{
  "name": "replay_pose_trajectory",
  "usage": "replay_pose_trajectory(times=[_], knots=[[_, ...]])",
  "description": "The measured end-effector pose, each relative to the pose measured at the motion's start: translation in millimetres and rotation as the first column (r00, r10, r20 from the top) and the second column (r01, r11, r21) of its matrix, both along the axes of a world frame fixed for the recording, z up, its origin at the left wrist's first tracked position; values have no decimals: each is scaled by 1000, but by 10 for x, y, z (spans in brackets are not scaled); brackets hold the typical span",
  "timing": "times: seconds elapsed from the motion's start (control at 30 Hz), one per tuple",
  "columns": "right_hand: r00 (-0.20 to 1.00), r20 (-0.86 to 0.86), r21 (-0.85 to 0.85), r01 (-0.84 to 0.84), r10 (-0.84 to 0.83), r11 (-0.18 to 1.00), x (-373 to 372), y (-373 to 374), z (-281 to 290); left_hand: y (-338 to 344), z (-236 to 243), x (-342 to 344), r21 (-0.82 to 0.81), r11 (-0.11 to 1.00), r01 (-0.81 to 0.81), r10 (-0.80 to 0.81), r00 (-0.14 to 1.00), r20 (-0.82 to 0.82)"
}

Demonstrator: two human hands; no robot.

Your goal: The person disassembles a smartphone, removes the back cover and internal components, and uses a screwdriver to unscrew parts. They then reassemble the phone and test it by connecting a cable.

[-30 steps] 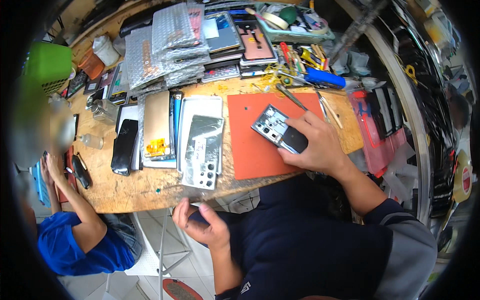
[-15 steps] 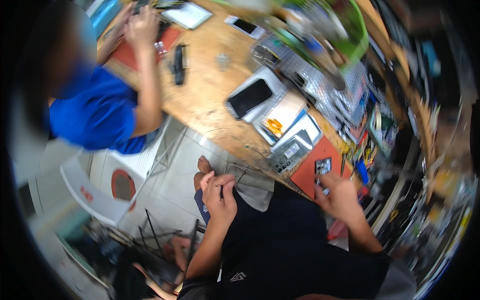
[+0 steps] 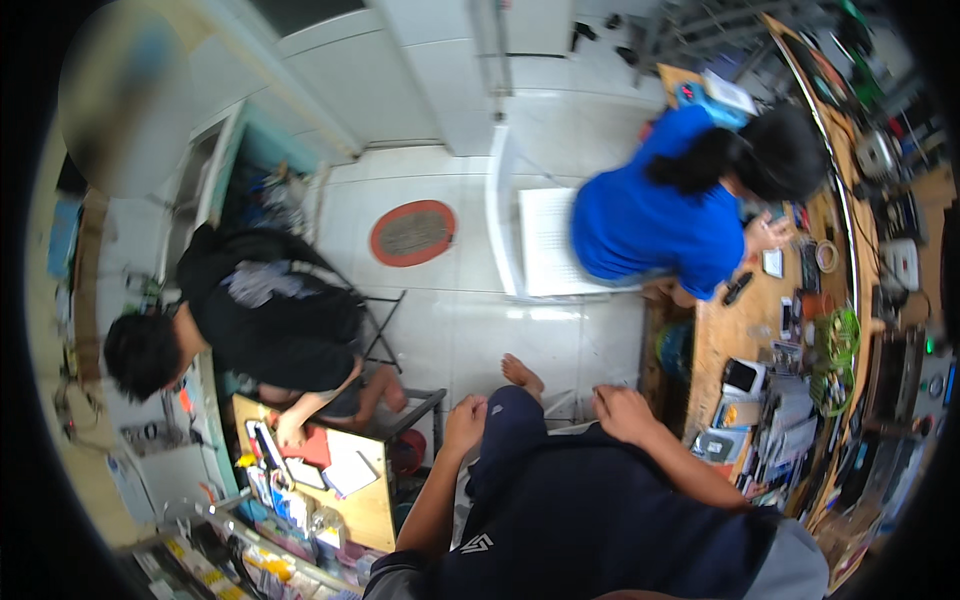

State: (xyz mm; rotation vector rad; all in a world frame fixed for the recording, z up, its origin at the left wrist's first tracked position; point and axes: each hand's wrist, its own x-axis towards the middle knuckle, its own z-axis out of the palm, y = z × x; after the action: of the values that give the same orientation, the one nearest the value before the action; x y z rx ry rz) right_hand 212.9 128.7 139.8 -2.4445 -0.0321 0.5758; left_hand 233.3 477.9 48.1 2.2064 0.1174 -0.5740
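My left hand (image 3: 465, 425) rests by my left knee, its fingers curled in; whatever they may hold is hidden. Over my lap on the other side is my right hand (image 3: 622, 412), back up and fingers bent under; its palm cannot be seen. Both hands are apart from the wooden workbench (image 3: 705, 365) at the right. On that bench lie a white tray with a dark-screened phone (image 3: 741, 376), a grey-green flat case (image 3: 714, 446) and a pile of clear plastic packs (image 3: 790, 425).
A person in blue (image 3: 650, 215) sits at the bench's far part, on a white chair (image 3: 507, 220). At the left, another person in black (image 3: 280, 310) bends over a small wooden table (image 3: 370, 505). A red-rimmed oval mat (image 3: 412, 233) lies on the tiled floor.
The view has swung left, so the bench now sits at the right and the left-hand person shows. My right hand has left the small dark board on the red mat and come over my lap.
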Motion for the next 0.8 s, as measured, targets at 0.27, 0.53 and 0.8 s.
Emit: replay_pose_trajectory(times=[0.27,0.53,0.8], knots=[[951,162,268,-300,264,916,1995,1605,397,1061,970,888,-69,928,-367,364,848,385],[959,110,370,-284,262,884,3349,2592,-472,1555,1322,1933,-118,951,-284,305,922,239],[927,64,342,-368,369,865,5191,3485,-325,2877,773,3849,198,781,-592,411,726,552]])
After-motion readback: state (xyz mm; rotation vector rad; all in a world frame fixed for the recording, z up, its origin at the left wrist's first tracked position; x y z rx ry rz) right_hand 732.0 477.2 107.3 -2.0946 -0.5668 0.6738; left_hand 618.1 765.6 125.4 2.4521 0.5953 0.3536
